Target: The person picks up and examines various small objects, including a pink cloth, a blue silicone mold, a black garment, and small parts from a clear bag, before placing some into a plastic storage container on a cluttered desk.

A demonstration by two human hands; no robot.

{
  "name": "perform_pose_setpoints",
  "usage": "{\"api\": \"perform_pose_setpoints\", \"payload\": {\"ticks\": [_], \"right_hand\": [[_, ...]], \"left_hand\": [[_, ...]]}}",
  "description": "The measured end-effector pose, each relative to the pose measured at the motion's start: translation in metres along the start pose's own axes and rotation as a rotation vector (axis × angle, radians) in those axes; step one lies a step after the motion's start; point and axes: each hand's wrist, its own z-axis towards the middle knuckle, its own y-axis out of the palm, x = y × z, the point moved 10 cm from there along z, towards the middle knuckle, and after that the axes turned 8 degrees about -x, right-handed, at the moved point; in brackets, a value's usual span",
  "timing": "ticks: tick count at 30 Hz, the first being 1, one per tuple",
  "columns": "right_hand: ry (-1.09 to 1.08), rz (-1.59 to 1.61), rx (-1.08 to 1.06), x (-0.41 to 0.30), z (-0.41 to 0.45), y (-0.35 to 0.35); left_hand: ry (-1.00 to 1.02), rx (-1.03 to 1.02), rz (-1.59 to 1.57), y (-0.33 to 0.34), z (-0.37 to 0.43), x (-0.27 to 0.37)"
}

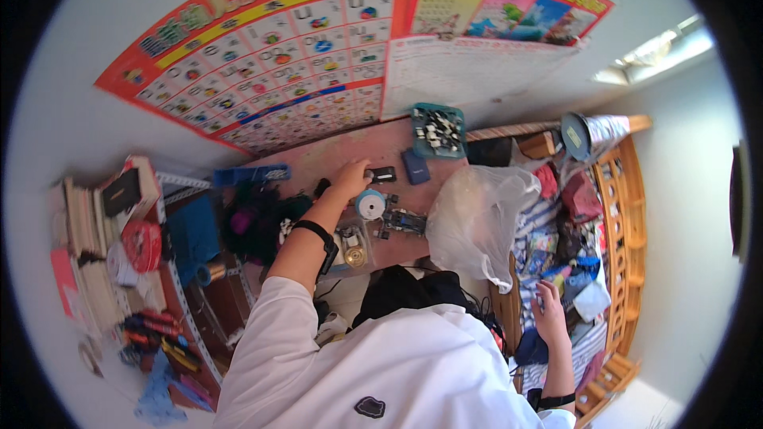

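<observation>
My left hand [353, 179] reaches over the pink table, its fingertips at the left end of a small black case [382, 174] with a white mark. Whether the fingers grip anything is hard to see. Just below the hand sits a round white-and-blue spool-like object [371, 205]. A toy car chassis [405, 221] with black wheels lies to its right. Beyond the black case is a dark blue box [415, 167]. My right hand [549, 313] hangs at the right over the cluttered bed, fingers slightly spread, with nothing in it.
A teal basket [438, 153] of black and white pieces stands at the table's back. A translucent plastic bag [477, 214] bulges at the right edge. Near my left forearm are a clear container [366, 232] and a dark fuzzy heap [253, 220]. Left stands a loaded shelf [179, 274].
</observation>
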Motion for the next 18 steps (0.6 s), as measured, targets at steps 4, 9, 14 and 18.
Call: {"api": "perform_pose_setpoints", "payload": {"ticks": [4, 9, 14, 18], "right_hand": [[0.194, 0.128, 0.101, 0.043, -0.061, 0.018], [0.484, 0.198, 0.096, 0.121, -0.159, 0.085], [0.758, 0.226, 0.073, 0.218, -0.281, 0.18], [0.809, 0.499, 0.022, 0.214, -0.284, 0.222]], "left_hand": [[0.032, -0.109, -0.241, 0.032, 0.026, -0.012], [0.134, -0.021, -0.221, 0.026, 0.044, -0.028], [0.073, 0.28, -0.254, -0.001, 0.048, -0.051], [0.228, 0.386, 0.117, -0.038, 0.013, -0.018]]}}
